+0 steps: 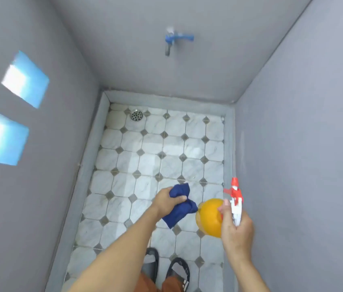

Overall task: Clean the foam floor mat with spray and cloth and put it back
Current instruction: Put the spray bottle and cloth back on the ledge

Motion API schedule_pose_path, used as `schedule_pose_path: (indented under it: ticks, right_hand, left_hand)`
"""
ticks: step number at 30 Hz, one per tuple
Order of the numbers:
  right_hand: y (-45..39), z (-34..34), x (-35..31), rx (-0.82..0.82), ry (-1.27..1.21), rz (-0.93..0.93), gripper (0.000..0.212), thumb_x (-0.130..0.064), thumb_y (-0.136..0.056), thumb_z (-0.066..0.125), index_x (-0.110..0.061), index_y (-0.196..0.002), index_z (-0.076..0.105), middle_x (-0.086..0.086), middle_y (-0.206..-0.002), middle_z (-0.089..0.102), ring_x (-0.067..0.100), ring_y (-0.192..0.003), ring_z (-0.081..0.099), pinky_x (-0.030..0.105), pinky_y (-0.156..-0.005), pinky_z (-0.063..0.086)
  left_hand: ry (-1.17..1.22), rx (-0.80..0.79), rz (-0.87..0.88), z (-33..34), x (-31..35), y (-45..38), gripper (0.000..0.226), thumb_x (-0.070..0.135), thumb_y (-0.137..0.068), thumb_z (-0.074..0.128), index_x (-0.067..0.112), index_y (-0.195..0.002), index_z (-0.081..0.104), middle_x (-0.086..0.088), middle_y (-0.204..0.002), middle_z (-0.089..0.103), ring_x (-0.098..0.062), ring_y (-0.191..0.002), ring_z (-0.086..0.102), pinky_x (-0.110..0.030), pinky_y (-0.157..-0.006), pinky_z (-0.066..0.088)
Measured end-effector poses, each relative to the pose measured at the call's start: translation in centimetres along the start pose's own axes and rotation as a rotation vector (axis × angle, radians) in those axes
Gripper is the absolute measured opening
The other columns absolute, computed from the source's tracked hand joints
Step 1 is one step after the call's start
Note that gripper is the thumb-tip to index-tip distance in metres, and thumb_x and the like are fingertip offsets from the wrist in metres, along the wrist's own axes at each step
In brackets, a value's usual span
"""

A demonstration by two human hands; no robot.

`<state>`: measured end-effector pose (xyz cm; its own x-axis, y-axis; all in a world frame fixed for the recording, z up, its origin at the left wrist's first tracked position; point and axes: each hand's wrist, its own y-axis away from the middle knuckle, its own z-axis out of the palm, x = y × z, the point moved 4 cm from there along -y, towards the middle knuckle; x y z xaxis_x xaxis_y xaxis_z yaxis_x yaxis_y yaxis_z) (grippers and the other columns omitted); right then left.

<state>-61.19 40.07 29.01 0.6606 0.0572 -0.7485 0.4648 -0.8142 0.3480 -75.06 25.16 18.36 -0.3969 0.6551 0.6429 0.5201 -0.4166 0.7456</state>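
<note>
Foam floor mat is nowhere in view, so where it lies cannot be told. By its nature it should be light, soft and bendy, best taken by an edge or corner and kept from folding; once sprayed it may be slick.

On the left, two bright square window openings (14, 106) sit in the grey painted wall. The left hand (167, 202) is closed around a crumpled dark-blue cloth (180, 204). Just beside it, the right hand (237, 226) grips the neck of a round orange plastic spray bottle (208, 218) with a red-and-white trigger head.

Below is a white marble-patterned tiled floor (149, 159) with grey diamond insets, likely slippery when wet, a round metal drain (136, 115) in the far left corner and a blue wall tap (177, 40) above. The room is narrow.
</note>
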Motion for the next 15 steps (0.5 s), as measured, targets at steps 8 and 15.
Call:
schedule_pose_path:
  ticks: [8,15]
  right_hand:
    - [3.5,-10.0,-29.7,0.134,-0.181,-0.172,0.04,-0.03,-0.092,0.065,-0.011,-0.057,0.07,0.001,-0.044,0.059,0.013,-0.047,0.056,0.036,-0.058,0.045]
    - [1.3,-12.7,-47.8,0.143,-0.372,-0.36,0.048,-0.034,-0.097,0.057,-0.009,-0.056,0.058,0.004,-0.053,0.06,0.024,-0.055,0.058,0.035,-0.058,0.044]
  left_hand:
    - [0.161,0.181,0.307,-16.1,25.5,17.6,0.021,0.027,-0.094,0.059,0.006,-0.094,0.061,-0.009,-0.092,0.067,-0.02,-0.088,0.063,-0.022,-0.078,0.047]
    - [0.562,0.212,0.346,-27.6,41.0,20.8,0.005,0.024,-0.094,0.053,0.019,-0.094,0.054,-0.01,-0.094,0.062,-0.027,-0.092,0.06,-0.039,-0.083,0.046]
